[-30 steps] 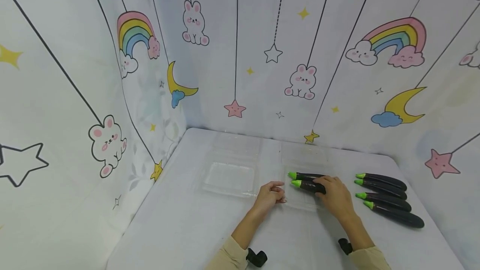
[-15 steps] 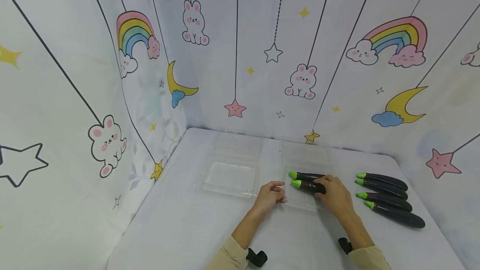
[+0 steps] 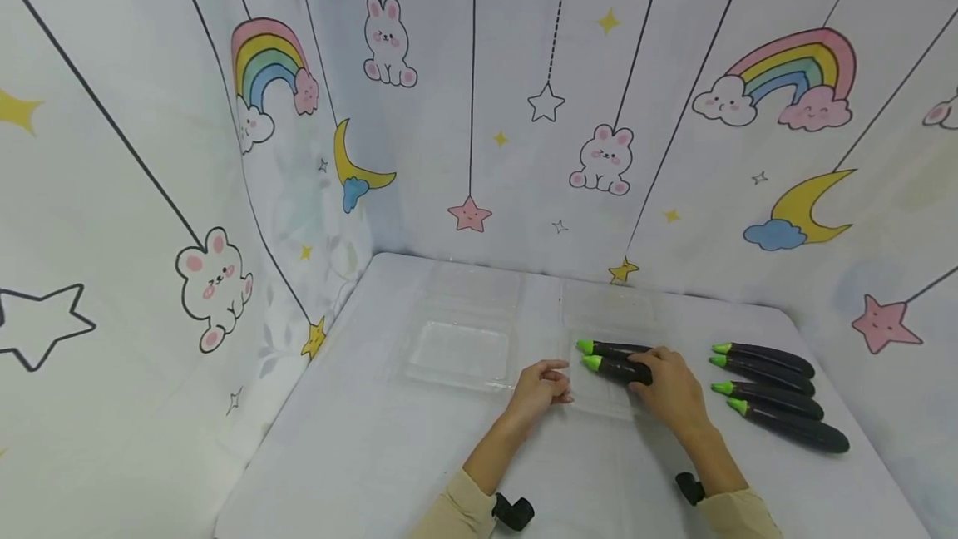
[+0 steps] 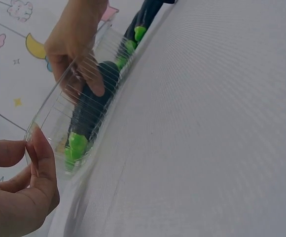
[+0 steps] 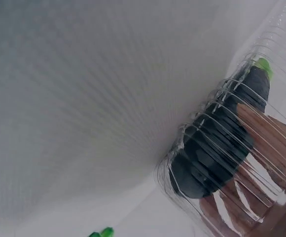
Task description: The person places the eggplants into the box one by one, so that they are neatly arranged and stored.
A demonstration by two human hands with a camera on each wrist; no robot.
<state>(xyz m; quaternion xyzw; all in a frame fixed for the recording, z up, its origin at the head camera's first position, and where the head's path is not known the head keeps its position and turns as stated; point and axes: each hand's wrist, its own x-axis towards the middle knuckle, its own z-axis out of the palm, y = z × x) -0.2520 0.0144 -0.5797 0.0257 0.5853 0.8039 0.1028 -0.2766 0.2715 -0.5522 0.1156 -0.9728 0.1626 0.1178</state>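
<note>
A clear plastic container point(image 3: 599, 407) with its lid point(image 3: 608, 306) folded back lies on the table. Two dark eggplants with bright green stems are inside: a far eggplant point(image 3: 609, 348) and a near eggplant point(image 3: 617, 369). My right hand point(image 3: 669, 389) grips the near one from above, its fingers seen through the ribbed wall in the right wrist view. At the container's left rim, my left hand point(image 3: 537, 393) pinches the edge between thumb and fingers point(image 4: 43, 158), as the left wrist view shows. The far eggplant's right end is hidden behind my right hand.
Another clear open container point(image 3: 456, 356) lies to the left. On the right side of the table point(image 3: 359, 439) several more eggplants point(image 3: 786, 424) lie in a loose column. A printed curtain point(image 3: 509, 48) stands behind and at the sides.
Both hands stay in nearly the same places. The near eggplant sits very slightly higher in the head view, under my right hand.
</note>
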